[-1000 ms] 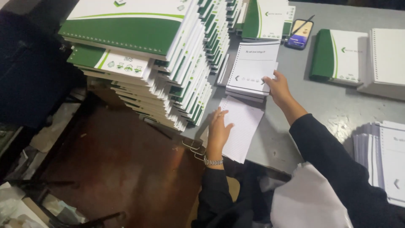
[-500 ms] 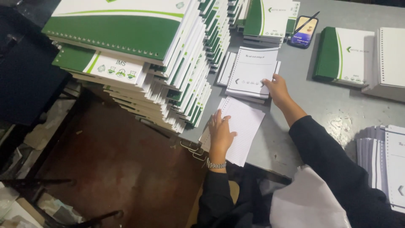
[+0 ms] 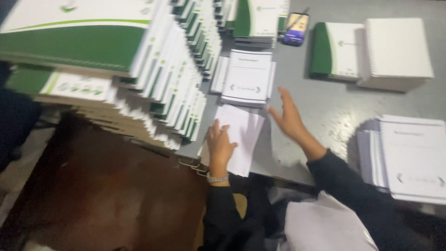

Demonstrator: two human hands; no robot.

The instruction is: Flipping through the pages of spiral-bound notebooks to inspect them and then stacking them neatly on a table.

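White ruled paper sheets lie flat under my open left hand at the grey table's near edge; my right hand hovers empty, fingers spread, just below the printed white page stack. Tall green-and-white spiral notebook piles stand finished; loose stacks remain.

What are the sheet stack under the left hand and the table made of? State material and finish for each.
Sheet stack: paper, matte white with faint ruled lines, to judge by the thin layered edges under the left hand. Table: grey with dull, scuffed reflections, probably painted metal or laminate; the blur leaves it open.
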